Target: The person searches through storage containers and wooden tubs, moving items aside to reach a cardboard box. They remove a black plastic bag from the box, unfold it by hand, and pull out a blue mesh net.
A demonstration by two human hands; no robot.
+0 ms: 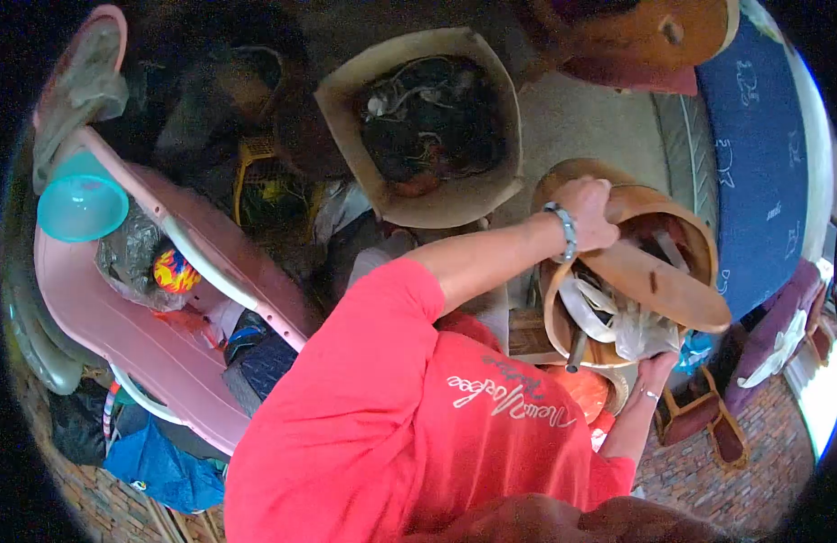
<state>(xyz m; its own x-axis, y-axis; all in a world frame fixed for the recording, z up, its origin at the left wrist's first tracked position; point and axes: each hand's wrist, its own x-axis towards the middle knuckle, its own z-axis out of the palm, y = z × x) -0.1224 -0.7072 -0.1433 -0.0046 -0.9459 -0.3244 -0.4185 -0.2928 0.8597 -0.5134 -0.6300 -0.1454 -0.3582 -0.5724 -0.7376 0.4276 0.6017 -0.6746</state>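
My left hand [589, 210], with a beaded bracelet on the wrist, is closed at the upper end of a long brown board [658, 285] with rounded ends. The board lies slantwise across the mouth of a round tan tub [703, 237]. Inside the tub are a white curved strip [583, 308] and a crumpled clear plastic bag [643, 333]. My right hand [656, 369] is at the tub's lower edge, against the bag. Its fingers are partly hidden, so its grip is unclear.
A cardboard box [353, 104] with dark contents and cords stands ahead. On the left, a pink plastic frame [129, 339] surrounds bags and a flame-patterned ball [175, 271], near a teal bowl [82, 210]. A blue padded surface [753, 154] and small wooden chair [694, 407] are right.
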